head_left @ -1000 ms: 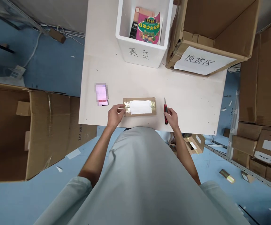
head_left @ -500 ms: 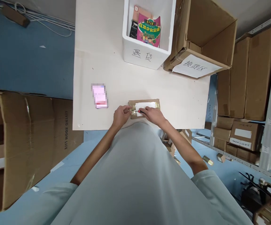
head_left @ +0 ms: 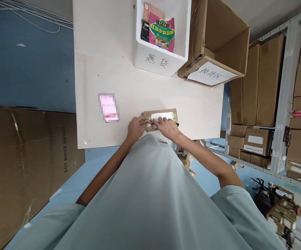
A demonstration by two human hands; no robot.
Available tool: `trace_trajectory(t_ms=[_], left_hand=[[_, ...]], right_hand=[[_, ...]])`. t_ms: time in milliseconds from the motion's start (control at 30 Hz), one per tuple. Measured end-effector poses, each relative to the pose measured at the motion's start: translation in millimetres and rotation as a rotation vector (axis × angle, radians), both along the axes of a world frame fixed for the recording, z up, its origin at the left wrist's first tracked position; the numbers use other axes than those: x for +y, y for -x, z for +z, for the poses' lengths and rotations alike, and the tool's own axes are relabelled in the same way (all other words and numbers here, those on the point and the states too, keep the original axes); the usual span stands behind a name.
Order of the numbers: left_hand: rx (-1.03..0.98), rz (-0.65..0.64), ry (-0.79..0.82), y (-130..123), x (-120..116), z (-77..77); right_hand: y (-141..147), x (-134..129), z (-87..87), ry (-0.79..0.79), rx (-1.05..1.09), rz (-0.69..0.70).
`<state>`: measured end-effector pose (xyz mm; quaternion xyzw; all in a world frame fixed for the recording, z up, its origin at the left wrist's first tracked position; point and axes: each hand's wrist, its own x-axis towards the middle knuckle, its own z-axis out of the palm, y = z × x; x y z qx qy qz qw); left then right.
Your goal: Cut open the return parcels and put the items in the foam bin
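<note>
A small cardboard box [head_left: 162, 113] with a white label and shiny tape lies near the table's front edge. My left hand [head_left: 136, 127] is closed at the box's left end, its fingertips pinched near the tape; what they grip is too small to tell. Over the label, my right hand [head_left: 168, 127] is closed around a red and black tool [head_left: 177, 124], most of it hidden under the fingers. The tool's front end points toward my left hand.
A blurred pink item [head_left: 108, 107] lies on the white table [head_left: 93, 133] at left. Behind stand a white foam bin [head_left: 144, 57] holding packages and an open carton [head_left: 200, 66]. A large carton [head_left: 35, 139] stands on the left; shelves with boxes are at right.
My right hand has shifted slightly on the tool, and the thin shaft between the hands shows less. The view has turned, bringing more shelving in at right.
</note>
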<state>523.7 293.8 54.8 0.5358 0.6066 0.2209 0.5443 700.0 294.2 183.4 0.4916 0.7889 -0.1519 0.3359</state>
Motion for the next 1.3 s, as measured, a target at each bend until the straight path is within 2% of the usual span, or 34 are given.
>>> trace_trajectory(t_ms=[167,333,433,567,700,900,1033,1167,1300], left_hand=[[0.014,0.017,-0.015,-4,-2,-0.9],[0.018,0.038,0.0,-6,-4,1.9],[0.06,0.064,0.009,-8,-5,4.8],[0.096,0.115,0.009,-14,-6,7.7],[0.119,0.154,0.009,-21,-8,8.3],[0.161,0.217,-0.003,-26,-11,5.6],[0.194,0.249,-0.018,-30,-11,6.0],[0.267,0.271,-0.023,-35,-13,12.2],[0.37,0.237,-0.073,-42,-15,20.8]], right_hand=[[5,-3,6.2,0.0,-0.008,-0.038],[-4,-5,1.1,-0.025,-0.039,-0.089],[-35,-8,-4.2,-0.075,-0.011,-0.127],[-103,-15,-6.7,-0.112,-0.063,-0.308],[-151,-20,-12.2,-0.131,-0.021,-0.286],[-182,-20,-39.2,-0.105,0.137,-0.336],[-202,-30,-68.2,-0.127,0.345,-0.445],[-204,-46,-95.2,-0.157,0.57,-0.582],[-203,-66,-100.8,-0.192,0.65,-0.646]])
